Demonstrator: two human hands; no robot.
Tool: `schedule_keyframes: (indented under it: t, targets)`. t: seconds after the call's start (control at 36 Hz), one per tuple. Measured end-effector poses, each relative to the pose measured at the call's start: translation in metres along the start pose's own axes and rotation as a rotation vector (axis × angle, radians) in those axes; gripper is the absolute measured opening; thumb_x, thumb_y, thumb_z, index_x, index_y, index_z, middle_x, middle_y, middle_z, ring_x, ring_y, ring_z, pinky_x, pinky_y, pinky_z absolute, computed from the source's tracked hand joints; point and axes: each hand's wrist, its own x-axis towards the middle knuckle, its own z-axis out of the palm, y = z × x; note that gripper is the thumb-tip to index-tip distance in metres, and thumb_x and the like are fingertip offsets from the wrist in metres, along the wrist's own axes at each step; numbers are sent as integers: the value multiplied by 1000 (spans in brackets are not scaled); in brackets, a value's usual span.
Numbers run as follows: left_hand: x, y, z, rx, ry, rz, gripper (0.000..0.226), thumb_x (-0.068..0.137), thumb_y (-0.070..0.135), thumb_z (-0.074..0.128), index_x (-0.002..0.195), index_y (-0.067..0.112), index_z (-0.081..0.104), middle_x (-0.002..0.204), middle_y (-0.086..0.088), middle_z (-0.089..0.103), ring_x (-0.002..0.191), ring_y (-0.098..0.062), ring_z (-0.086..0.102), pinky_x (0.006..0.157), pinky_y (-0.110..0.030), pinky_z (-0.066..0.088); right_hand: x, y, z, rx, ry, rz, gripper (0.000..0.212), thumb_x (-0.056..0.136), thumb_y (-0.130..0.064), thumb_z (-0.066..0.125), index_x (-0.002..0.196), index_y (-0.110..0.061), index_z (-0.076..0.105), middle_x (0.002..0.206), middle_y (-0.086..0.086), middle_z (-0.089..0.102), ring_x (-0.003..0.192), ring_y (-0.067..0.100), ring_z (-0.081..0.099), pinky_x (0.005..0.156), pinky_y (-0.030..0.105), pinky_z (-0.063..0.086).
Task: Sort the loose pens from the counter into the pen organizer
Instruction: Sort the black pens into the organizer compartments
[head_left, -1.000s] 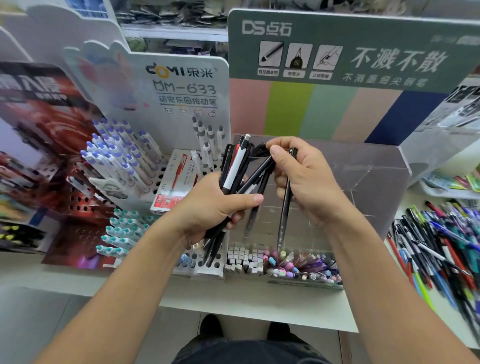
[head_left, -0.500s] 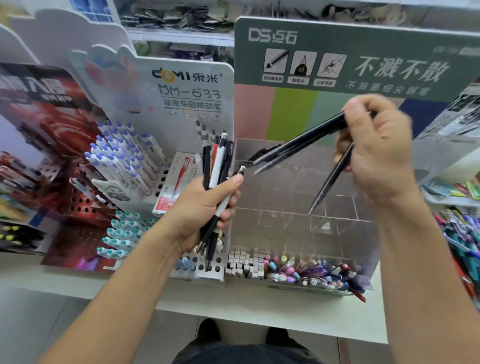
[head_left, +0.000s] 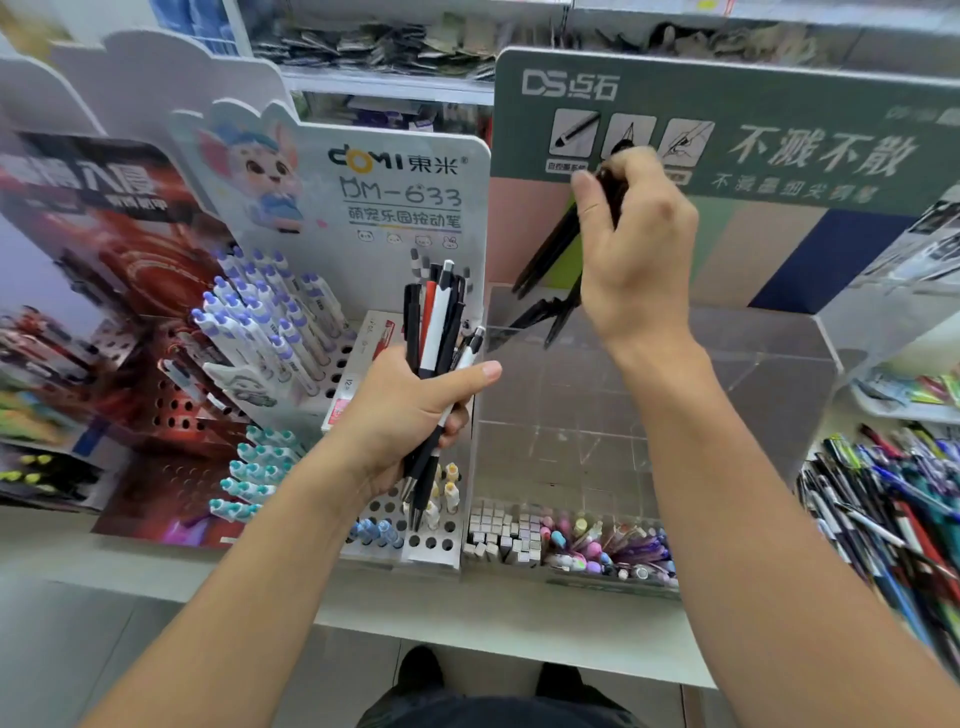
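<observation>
My left hand (head_left: 410, 415) grips a bundle of pens (head_left: 435, 332), mostly black with one white and one red, held upright in front of the white DM-633 stand. My right hand (head_left: 634, 249) is raised above the clear acrylic pen organizer (head_left: 753, 374) and holds several black pens (head_left: 550, 270) that point down and left toward the organizer's back row. The organizer's rear compartments look bare; its front compartments hold small white erasers (head_left: 501, 535) and colourful pens (head_left: 613, 551).
A white perforated stand (head_left: 332, 218) with blue-capped pens (head_left: 265, 317) is on the left. A heap of loose pens (head_left: 893, 509) lies on the counter at right. The green DS display board (head_left: 779, 130) rises behind the organizer. The counter edge (head_left: 467, 629) runs below.
My right hand has carried its black pens from near the left hand, up to the right, then back over the organizer's rear. The left hand's bundle has turned more upright.
</observation>
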Motion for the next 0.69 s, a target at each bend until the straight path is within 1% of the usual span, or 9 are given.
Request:
schedule_keyframes:
  t: [0.11, 0.19, 0.25, 0.39, 0.47, 0.53, 0.61, 0.64, 0.69]
  targets:
    - [-1, -5, -3, 1, 22, -8, 32, 84, 21, 80, 82, 9, 51, 63, -6, 46, 47, -16, 39, 43, -23, 33, 2, -4, 3, 29, 180, -21, 31, 99, -30, 61, 90, 0, 61, 80, 2, 57, 72, 15, 44, 65, 20, 29]
    - [0, -6, -3, -14, 50, -24, 31, 84, 22, 81, 80, 12, 52, 63, -3, 48, 47, -15, 41, 43, -23, 35, -6, -2, 11, 40, 245, -46, 29, 100, -25, 61, 92, 3, 63, 83, 8, 60, 76, 9, 41, 70, 6, 29]
    - [1, -6, -4, -32, 57, -29, 31, 84, 22, 81, 84, 10, 52, 63, -3, 50, 47, -15, 41, 43, -23, 35, -11, 2, 13, 35, 269, -75, 28, 101, -22, 60, 94, 5, 63, 84, 12, 61, 77, 7, 39, 73, 3, 30]
    - [3, -3, -5, -30, 35, -35, 35, 82, 25, 84, 90, 7, 55, 66, -5, 50, 47, -14, 42, 43, -22, 35, -17, 8, -1, 29, 201, -114, 26, 102, -20, 59, 91, 4, 62, 84, 12, 60, 77, 6, 40, 73, 6, 31]
    - [4, -2, -3, -33, 40, -47, 32, 82, 24, 83, 85, 9, 55, 66, -4, 49, 47, -14, 41, 43, -22, 34, -26, 10, -10, 22, 181, -122, 25, 102, -20, 60, 91, 3, 63, 84, 12, 61, 77, 11, 45, 74, 8, 34]
    - [5, -3, -1, -43, 38, -58, 28, 86, 21, 80, 81, 11, 54, 65, -3, 49, 47, -13, 42, 43, -21, 35, -33, 13, -13, 19, 172, -129, 25, 102, -20, 60, 92, 3, 64, 84, 12, 61, 74, 19, 52, 72, 17, 43]
    - [6, -4, 3, -22, 67, -53, 28, 86, 19, 79, 76, 12, 53, 63, -4, 49, 46, -13, 43, 42, -22, 36, -40, 21, -16, 17, 165, -134, 26, 104, -20, 59, 93, 3, 63, 84, 13, 59, 71, 30, 58, 65, 39, 51]
    - [8, -5, 5, 16, 92, -31, 29, 86, 19, 79, 77, 11, 53, 62, -4, 49, 46, -14, 43, 42, -22, 36, -41, 23, -18, 23, 156, -135, 26, 104, -19, 58, 94, 4, 63, 85, 14, 59, 69, 31, 60, 62, 39, 52]
    - [12, -8, 10, 128, 158, 29, 28, 86, 18, 81, 81, 5, 56, 59, -7, 51, 44, -16, 45, 42, -24, 38, -44, 25, -23, 61, 129, -132, 23, 105, -17, 58, 96, 4, 63, 87, 16, 57, 64, 28, 63, 57, 24, 54]
